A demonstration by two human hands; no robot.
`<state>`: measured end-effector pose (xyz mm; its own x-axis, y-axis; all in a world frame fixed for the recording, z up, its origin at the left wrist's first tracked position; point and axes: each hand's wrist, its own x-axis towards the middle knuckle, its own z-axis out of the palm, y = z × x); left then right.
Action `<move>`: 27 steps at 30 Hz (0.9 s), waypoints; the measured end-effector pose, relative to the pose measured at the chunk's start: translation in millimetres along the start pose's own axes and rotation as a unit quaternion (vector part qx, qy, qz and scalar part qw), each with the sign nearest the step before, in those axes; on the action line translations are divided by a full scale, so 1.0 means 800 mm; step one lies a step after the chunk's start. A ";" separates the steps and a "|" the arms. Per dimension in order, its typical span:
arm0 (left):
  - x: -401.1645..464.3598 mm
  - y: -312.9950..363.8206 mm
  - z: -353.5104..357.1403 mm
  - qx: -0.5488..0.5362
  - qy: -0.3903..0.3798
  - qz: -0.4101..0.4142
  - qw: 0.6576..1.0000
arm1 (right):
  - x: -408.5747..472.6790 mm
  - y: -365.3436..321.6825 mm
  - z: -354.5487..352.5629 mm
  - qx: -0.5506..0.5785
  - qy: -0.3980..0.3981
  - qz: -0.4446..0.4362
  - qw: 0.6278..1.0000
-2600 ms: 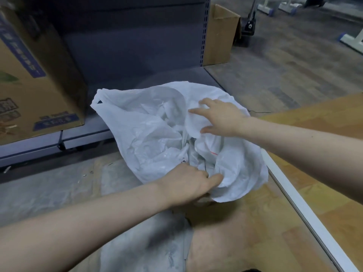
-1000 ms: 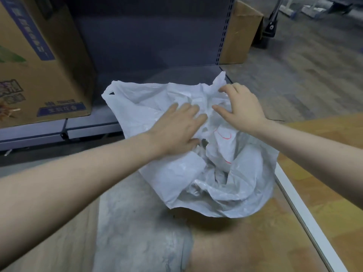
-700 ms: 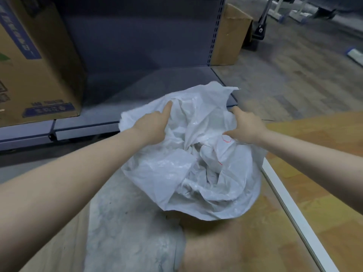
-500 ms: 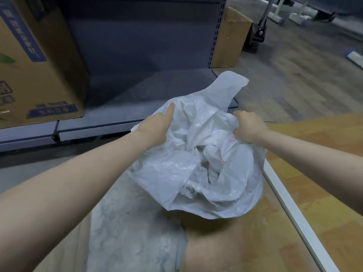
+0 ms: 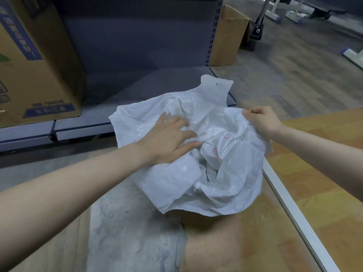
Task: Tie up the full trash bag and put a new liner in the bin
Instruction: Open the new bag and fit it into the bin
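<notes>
A crumpled white plastic trash bag (image 5: pixel 220 179) with a few red marks fills the middle of the head view, sitting on the floor. One handle flap stands up at its far side. My left hand (image 5: pixel 169 138) lies flat on the bag's upper left, fingers spread and pressing the plastic down. My right hand (image 5: pixel 261 120) pinches the bag's right edge between curled fingers and thumb. What is under the bag is hidden, so I cannot tell whether a bin is there.
A large cardboard box (image 5: pixel 33 61) sits on a low grey shelf (image 5: pixel 121 89) at left. A second cardboard box (image 5: pixel 227 36) stands behind the shelf upright. A white strip (image 5: pixel 294 213) runs along the floor at right, edging yellowish boards.
My left hand let go of the bag's edge and flattened onto it. My right hand pulled the right edge outward. The upright handle flap dropped lower and the bag spread wider.
</notes>
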<state>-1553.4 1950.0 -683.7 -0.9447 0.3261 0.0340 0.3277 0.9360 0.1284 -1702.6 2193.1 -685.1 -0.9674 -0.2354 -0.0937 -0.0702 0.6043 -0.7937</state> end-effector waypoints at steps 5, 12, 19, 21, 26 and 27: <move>-0.025 0.021 -0.004 -0.120 -0.095 0.114 0.982 | 0.011 0.008 0.002 -0.057 0.114 -0.087 0.988; -0.024 0.026 0.017 0.112 -0.108 0.174 0.972 | 0.023 0.024 -0.013 -0.258 0.133 -0.024 0.957; -0.024 0.025 0.018 0.106 -0.119 0.164 0.974 | 0.013 0.025 0.009 -0.328 0.003 -0.039 0.944; -0.022 0.025 0.019 0.105 -0.118 0.165 0.973 | 0.008 0.022 0.003 -0.379 0.034 -0.082 0.921; -0.019 0.019 0.018 0.105 -0.118 0.173 0.972 | 0.000 0.020 -0.004 -0.463 0.058 -0.165 0.869; -0.018 0.017 0.017 0.105 -0.119 0.172 0.972 | -0.002 0.017 -0.006 -0.462 0.077 -0.196 0.861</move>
<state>-1535.3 1960.2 -695.7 -0.7583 0.6221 -0.1949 0.6418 0.7648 -0.0559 -1703.3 2205.3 -692.3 -0.8409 -0.4990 0.2095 -0.4943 0.8658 0.0781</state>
